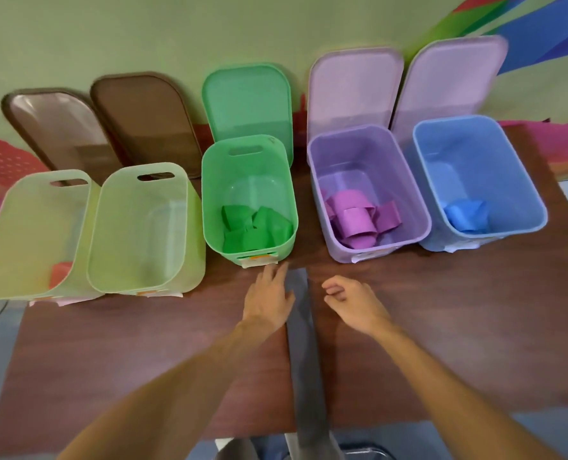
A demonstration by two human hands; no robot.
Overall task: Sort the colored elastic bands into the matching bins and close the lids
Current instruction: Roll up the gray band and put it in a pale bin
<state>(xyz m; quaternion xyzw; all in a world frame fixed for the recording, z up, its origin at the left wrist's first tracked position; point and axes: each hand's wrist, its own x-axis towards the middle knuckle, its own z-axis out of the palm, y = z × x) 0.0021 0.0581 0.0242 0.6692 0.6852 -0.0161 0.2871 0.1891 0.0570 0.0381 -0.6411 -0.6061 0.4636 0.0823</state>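
Five open bins stand in a row at the back of the brown table (442, 343). The green bin (209, 207) holds several green bands (256, 230). Several purple bands (359, 220) lie in the purple bin (315, 180), and blue bands (466, 214) in the blue bin (538, 207). The far-left pale green bin (26, 227) shows a red band (60, 273) at its near corner; its neighbour, another pale green bin (136, 234), looks empty. My left hand (269, 298) lies flat on the table with straight fingers, touching a long grey band (300, 343). My right hand (352, 302) hovers beside that strip, fingers loosely curled, holding nothing.
Lids lean upright against the wall behind the bins: two brown (60, 127) (149, 121), one green (247, 101), two pink (355, 91) (455, 84). The table's near edge runs along the bottom, with floor below it.
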